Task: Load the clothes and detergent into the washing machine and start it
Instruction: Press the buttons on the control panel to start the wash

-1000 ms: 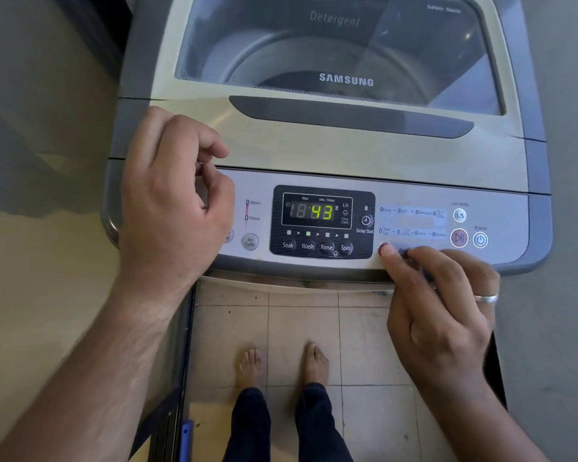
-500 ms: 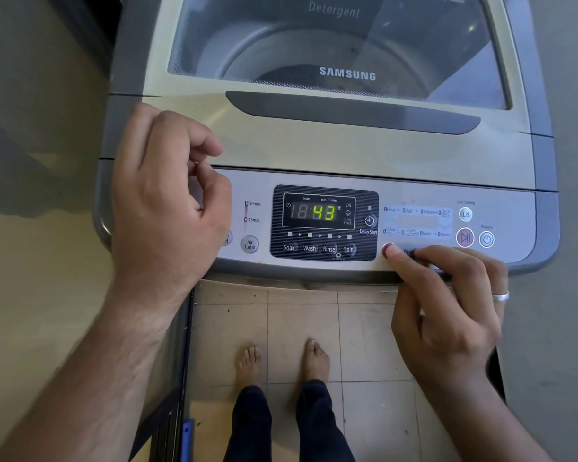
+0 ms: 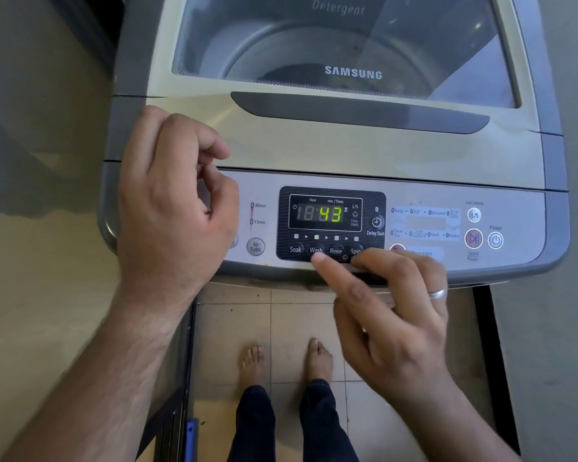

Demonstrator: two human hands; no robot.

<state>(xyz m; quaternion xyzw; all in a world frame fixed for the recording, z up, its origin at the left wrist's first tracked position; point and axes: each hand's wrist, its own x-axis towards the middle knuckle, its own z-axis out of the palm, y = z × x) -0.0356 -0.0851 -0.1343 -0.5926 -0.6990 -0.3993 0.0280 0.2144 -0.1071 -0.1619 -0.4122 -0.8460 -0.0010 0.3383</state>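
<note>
- Two bare hands work at the front of a top-loading washing machine (image 3: 347,151), seen from above by the person standing against it.
- Its lid (image 3: 314,141) is shut; through the tinted window the drum shows, but the dark shape inside is too dim to tell as clothes.
- On the control panel (image 3: 514,215) the display (image 3: 326,213) reads 43 in bright green, with fainter digits to its left.
- Below the display run four labels: Soak, Wash, Rinse, Spin.
- Left hand (image 3: 171,211) rests on the panel's left end, loosely curled, fingers bent inward toward the thumb, grasping nothing.
- Right hand (image 3: 391,311) reaches in from below; its forefinger (image 3: 331,271) is stretched out with the tip at the lower edge of the Wash button (image 3: 316,250), while the other fingers are folded along the panel's front lip. It holds nothing. Whether the tip actually presses the button I cannot tell.
- One ring (image 3: 437,294) sits on a folded finger of that hand.
- Further right on the panel are the round start/pause button (image 3: 473,239) and, just beside it, the power button (image 3: 495,240), both untouched.
- Beneath the machine's front edge, bare feet (image 3: 287,365) stand on a tiled floor (image 3: 294,321).
</note>
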